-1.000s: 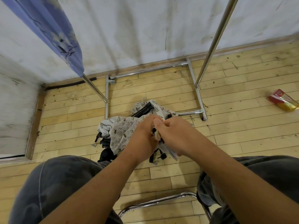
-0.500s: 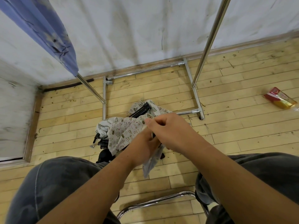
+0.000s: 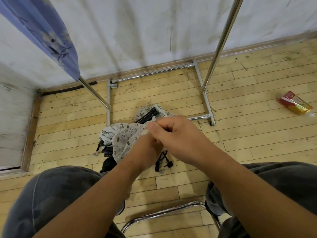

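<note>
A white cloth with a small leaf and animal print (image 3: 122, 140) lies bunched on the wooden floor over several black hangers or clips (image 3: 146, 115). My two hands meet above it. My right hand (image 3: 178, 134) lies over my left hand (image 3: 145, 148), with its fingers curled and pinching the cloth's edge. My left hand is curled round the cloth underneath, mostly hidden by the right. Black clips with cords (image 3: 163, 162) hang below the hands.
A chrome clothes rack (image 3: 205, 93) stands against the white wall, with a blue floral garment (image 3: 42, 31) hanging at the left. A red and yellow packet (image 3: 294, 104) lies on the floor at right. My knees flank a chrome chair frame (image 3: 164, 213).
My right hand has slid further over my left. The strip of cloth that hung below the hands half a second ago is gathered up and out of sight.
</note>
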Demonstrator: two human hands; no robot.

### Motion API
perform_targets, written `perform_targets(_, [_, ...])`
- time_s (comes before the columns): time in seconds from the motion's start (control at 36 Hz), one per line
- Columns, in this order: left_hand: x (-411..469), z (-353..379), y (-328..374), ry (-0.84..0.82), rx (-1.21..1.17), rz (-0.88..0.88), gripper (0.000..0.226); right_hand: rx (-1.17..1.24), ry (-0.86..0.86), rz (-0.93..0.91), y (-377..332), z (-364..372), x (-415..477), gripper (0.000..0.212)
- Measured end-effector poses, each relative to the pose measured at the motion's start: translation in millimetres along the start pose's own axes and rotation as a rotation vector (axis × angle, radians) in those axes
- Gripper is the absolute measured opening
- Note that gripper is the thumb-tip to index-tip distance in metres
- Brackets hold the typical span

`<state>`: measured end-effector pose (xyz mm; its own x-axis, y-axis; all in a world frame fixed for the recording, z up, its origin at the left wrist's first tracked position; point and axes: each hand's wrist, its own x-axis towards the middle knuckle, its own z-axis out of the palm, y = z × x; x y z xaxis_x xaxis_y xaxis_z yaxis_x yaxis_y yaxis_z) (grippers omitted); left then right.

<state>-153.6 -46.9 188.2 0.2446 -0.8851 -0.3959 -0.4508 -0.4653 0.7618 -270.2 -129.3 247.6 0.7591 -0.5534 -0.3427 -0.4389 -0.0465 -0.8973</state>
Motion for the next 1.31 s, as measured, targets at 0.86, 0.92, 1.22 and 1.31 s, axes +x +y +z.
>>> perform_targets(0.86, [-58.2,-67.8,48.3,0.210,-0.224,0.063,0.023,0.271,-0.128,0.007,-55.9,-20.1,-44.3,0.036])
perform_targets(0.92, [-64.5,-73.0,53.5,0.231,-0.214,0.089,0.019,0.274,-0.101,-0.016,-67.9,-19.1,-48.6,0.033])
perform_targets(1.22, [-102.0,-117.4,92.4,0.431,-0.063,0.276,0.020,0.211,0.061,-0.140,-122.5,-17.2,-69.5,0.028])
perform_targets(1.31, [-107.7,-133.6,105.7,0.449,-0.028,0.314,0.023,0.197,0.152,-0.204,-140.0,-18.7,-74.8,0.032])
